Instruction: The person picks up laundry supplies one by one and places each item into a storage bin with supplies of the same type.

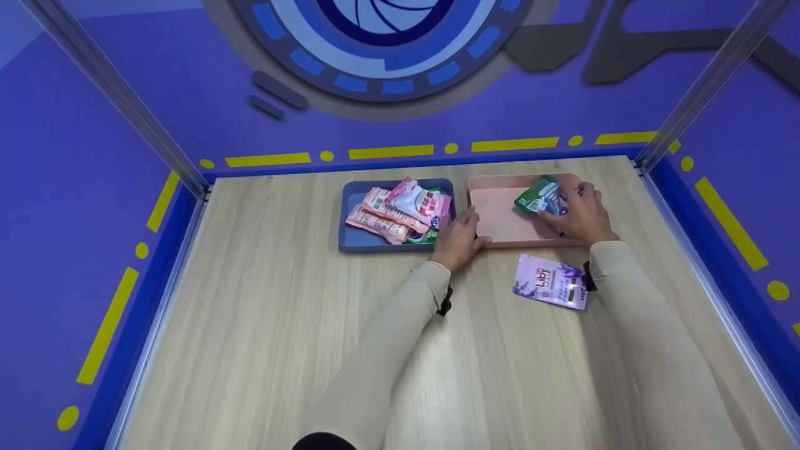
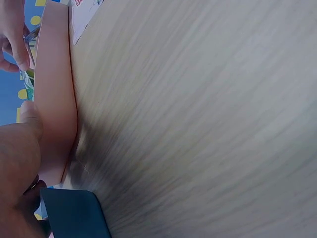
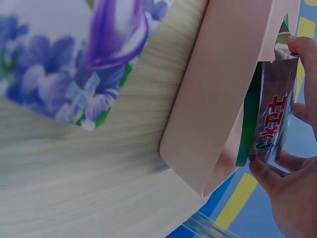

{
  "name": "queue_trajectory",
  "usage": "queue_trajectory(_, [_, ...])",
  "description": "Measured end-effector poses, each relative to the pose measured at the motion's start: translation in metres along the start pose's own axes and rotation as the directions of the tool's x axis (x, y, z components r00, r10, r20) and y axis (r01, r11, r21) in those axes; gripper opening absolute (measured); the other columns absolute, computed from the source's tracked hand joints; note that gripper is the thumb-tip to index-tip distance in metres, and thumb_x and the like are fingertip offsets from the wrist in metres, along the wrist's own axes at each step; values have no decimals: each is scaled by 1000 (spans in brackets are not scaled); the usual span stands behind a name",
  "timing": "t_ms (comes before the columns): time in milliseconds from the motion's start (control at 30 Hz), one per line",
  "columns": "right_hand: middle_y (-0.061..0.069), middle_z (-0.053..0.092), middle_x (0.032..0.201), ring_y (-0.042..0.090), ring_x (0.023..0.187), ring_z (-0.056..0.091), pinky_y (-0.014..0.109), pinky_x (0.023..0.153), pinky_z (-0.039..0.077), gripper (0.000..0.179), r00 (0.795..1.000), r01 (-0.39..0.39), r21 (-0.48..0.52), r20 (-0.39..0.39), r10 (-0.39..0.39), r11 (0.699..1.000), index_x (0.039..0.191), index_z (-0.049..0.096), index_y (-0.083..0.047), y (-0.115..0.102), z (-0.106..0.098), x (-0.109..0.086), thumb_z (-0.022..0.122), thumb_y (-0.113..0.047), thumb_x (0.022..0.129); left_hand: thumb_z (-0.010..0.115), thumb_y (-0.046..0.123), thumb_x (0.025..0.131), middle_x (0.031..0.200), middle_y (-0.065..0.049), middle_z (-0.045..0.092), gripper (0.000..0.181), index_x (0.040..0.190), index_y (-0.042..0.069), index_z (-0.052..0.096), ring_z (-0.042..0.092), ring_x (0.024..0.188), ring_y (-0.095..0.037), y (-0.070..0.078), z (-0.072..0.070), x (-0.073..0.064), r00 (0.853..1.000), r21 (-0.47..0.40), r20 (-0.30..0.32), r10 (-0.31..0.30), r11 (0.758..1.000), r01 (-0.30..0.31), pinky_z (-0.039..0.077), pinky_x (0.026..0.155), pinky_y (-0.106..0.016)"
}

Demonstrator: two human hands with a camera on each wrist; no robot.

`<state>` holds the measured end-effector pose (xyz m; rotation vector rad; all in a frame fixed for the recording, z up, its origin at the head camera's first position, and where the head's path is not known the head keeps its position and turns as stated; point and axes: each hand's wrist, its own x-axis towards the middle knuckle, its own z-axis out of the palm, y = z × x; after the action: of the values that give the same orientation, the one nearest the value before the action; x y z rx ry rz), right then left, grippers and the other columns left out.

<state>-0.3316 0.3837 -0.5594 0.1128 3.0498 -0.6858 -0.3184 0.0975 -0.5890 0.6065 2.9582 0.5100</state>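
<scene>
My right hand [image 1: 584,215] grips a green and silver pouch [image 1: 542,197] over the right part of the pink tray [image 1: 500,215]. In the right wrist view the thumb and fingers hold the pouch [image 3: 272,109] by its ends, with red lettering showing. My left hand [image 1: 458,240] holds the near left corner of the pink tray, between it and the blue tray [image 1: 362,245]. In the left wrist view its thumb [image 2: 29,116] lies at the tray's rim. A purple Liby pouch [image 1: 550,282] lies on the table in front of the pink tray.
Several pink and green packets [image 1: 400,209] are heaped in the blue tray. The wooden table [image 1: 269,312] is enclosed by blue-purple panels [image 1: 400,134] at the back and sides, with metal posts [image 1: 125,94] at the corners.
</scene>
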Motion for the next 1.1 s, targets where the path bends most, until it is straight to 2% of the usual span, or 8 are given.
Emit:
queue_trajectory(567, [37,14,157,58,134,33,75,107,32,97,998,-55,77,41,52,995,162,20,-22,2,2,2,77,-49,89,60,50,101,165,-5,35,61,148,13,50,36,150,-17,0,0,-1,1000,32,-17,13,999,-13,19,126,-48])
queue_trajectory(733, [38,19,153,57,131,36,75,105,35,93,1000,-16,66,5,16,998,160,24,-22,4,5,1,79,-46,89,60,51,101,165,-4,36,58,146,15,51,37,149,-16,0,0,-1,1000,34,-13,5,999,-5,19,126,-48])
queue_trajectory(900, [37,21,151,55,129,37,75,105,35,96,1000,-16,58,-7,16,998,161,19,-31,5,8,1,80,-44,88,60,51,101,165,-4,36,58,146,15,51,37,149,-16,0,0,-1,1000,29,-8,3,1000,-2,18,126,-48])
queue_trajectory(1000, [38,20,151,56,130,36,76,105,35,97,1000,-19,56,-1,19,998,161,19,-30,5,9,2,80,-44,88,60,50,101,165,-5,36,58,147,15,50,36,150,-17,0,-1,-1,1000,22,-7,5,1000,-5,18,126,-49])
queue_trajectory(1100, [38,20,152,55,130,35,75,106,35,91,1000,-19,46,13,18,999,159,26,-21,5,10,2,79,-44,89,59,50,102,166,-5,34,59,148,15,49,36,150,-17,-1,-1,-1,1000,16,-4,7,1000,-7,17,126,-49])
